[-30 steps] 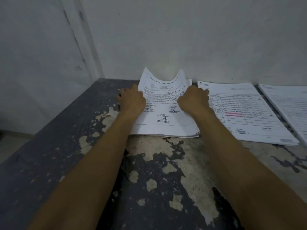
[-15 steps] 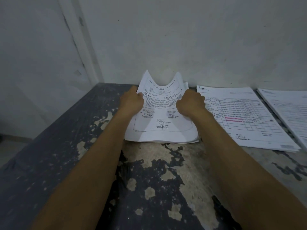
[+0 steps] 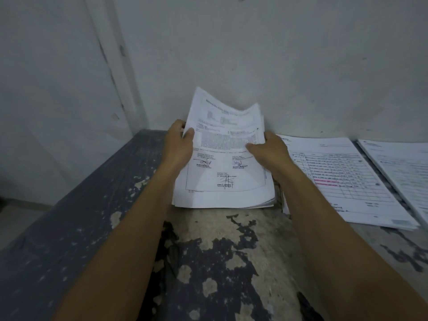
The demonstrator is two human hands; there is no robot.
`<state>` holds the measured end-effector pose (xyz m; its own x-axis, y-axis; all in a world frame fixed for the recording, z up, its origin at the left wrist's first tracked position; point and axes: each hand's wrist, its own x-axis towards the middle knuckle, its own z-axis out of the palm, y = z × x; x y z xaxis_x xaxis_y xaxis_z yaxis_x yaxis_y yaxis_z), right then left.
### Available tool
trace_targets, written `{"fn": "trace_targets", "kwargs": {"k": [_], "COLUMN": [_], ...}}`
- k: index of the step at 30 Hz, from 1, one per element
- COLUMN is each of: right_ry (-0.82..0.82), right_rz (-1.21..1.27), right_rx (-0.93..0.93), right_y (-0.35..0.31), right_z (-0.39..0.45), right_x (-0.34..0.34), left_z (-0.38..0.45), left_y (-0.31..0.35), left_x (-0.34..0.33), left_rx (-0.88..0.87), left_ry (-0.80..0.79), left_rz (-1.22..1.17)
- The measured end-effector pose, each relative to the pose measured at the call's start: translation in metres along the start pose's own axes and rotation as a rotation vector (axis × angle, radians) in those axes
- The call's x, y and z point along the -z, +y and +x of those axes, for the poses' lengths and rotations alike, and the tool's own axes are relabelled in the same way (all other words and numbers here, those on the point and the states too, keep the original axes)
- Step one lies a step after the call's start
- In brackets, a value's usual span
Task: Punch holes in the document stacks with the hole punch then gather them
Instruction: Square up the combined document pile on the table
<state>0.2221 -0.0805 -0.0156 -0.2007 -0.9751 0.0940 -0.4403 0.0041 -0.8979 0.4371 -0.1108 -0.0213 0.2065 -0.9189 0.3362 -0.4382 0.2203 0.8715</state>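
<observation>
A stack of white printed documents [image 3: 223, 163] with signatures near its bottom is held up off the table, its far edge curling toward the wall. My left hand [image 3: 178, 144] grips its left edge, thumb on top. My right hand [image 3: 268, 150] grips its right edge, thumb on the page. A second stack [image 3: 342, 179], a table form with a pink highlighted line, lies flat to the right. A third stack [image 3: 403, 167] lies at the far right edge. No hole punch is in view.
The table [image 3: 208, 262] has a dark top with worn, peeling patches and runs to a pale wall [image 3: 254, 54] at the back. Its left edge [image 3: 69, 198] drops off beside a pale door or wall panel.
Both hands have closed on the sides of the left stack and lifted it off the table toward me; earlier it lay flat with its far end bent up against the wall.
</observation>
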Motion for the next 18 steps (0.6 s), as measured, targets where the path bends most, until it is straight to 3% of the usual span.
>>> {"fn": "trace_targets", "kwargs": {"k": [4, 8, 12, 14, 18], "right_ry": [0.044, 0.156, 0.247, 0.253, 0.167], "right_rz": [0.299, 0.481, 0.452, 0.403, 0.375], "right_rx": [0.12, 0.3, 0.415, 0.435, 0.293], "right_y": [-0.016, -0.035, -0.051, -0.051, -0.038], "right_z": [-0.003, -0.005, -0.006, -0.007, -0.006], "right_x": [0.008, 0.016, 0.021, 0.021, 0.02], "left_z": [-0.001, -0.007, -0.01, -0.011, -0.013], "left_y": [0.023, 0.047, 0.06, 0.058, 0.047], "left_x": [0.014, 0.019, 0.02, 0.022, 0.02], "left_rx": [-0.167, -0.347, -0.414, -0.392, -0.228], "left_ry": [0.139, 0.221, 0.235, 0.225, 0.209], "left_rz": [-0.254, -0.363, -0.476, -0.509, -0.41]}}
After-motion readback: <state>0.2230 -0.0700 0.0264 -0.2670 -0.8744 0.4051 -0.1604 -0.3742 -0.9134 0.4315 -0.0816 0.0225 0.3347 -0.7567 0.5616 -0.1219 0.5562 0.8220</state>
